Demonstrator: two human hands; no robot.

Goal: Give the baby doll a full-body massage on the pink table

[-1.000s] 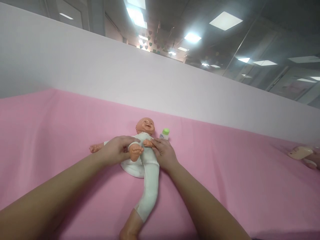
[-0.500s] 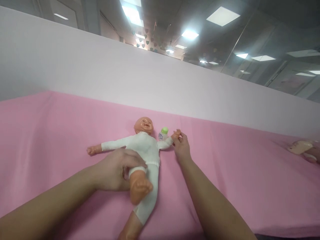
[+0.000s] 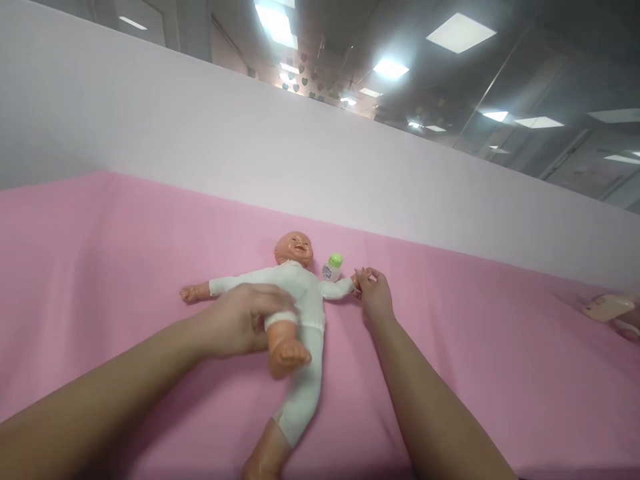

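A pink cloth (image 3: 460, 360) is covering the work surface. The doll (image 3: 309, 293) is lying on it face up, between my hands, its long axis running away from me: head (image 3: 291, 247) at the far end, legs toward me. One leg (image 3: 305, 393) is extending toward me; the raised leg (image 3: 283, 330) is bending up on my left, the nearer side for my left hand (image 3: 245, 320). That hand is closing around the lower part of the raised leg. My right hand (image 3: 377, 297) is pinching the doll's hand (image 3: 357, 281) on my right, partly hiding it. The doll is wearing an off-white suit; its head is looking bald and glossy, and its raised foot (image 3: 289, 355) is blurring slightly. A small green-capped bottle (image 3: 332, 268) is sitting between the head and my right hand.
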